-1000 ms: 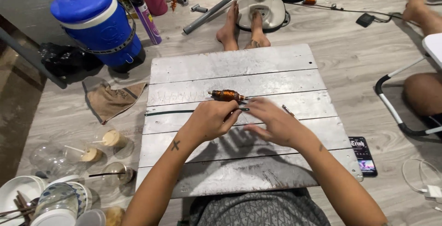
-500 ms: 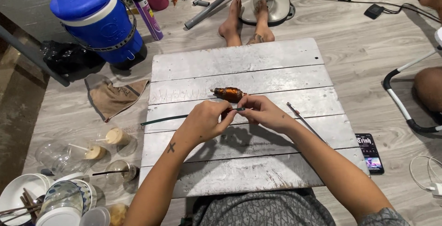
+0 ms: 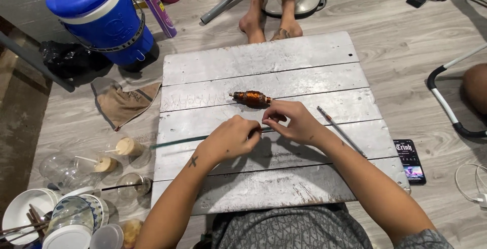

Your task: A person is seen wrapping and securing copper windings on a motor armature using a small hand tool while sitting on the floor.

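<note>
A copper-wound motor armature (image 3: 251, 98) lies alone on the white plank table (image 3: 304, 56), just beyond my hands. My left hand (image 3: 231, 138) pinches a thin dark green strip (image 3: 175, 141) that runs left past the table's edge. My right hand (image 3: 294, 122) pinches the same strip at its right end, fingertips almost meeting those of the left hand. A thin grey rod (image 3: 341, 131) lies slantwise on the planks to the right of my right hand.
A blue water cooler (image 3: 101, 18), a spray can (image 3: 160, 8) and a brown cloth (image 3: 124, 104) are on the floor at left, with cups and bowls (image 3: 66, 213). A phone (image 3: 410, 160) lies right. Another person's bare feet (image 3: 269, 10) rest beyond the table.
Both hands have drawn back from the armature toward me. It now lies untouched, and the hands pinch the green strip nearer my body.
</note>
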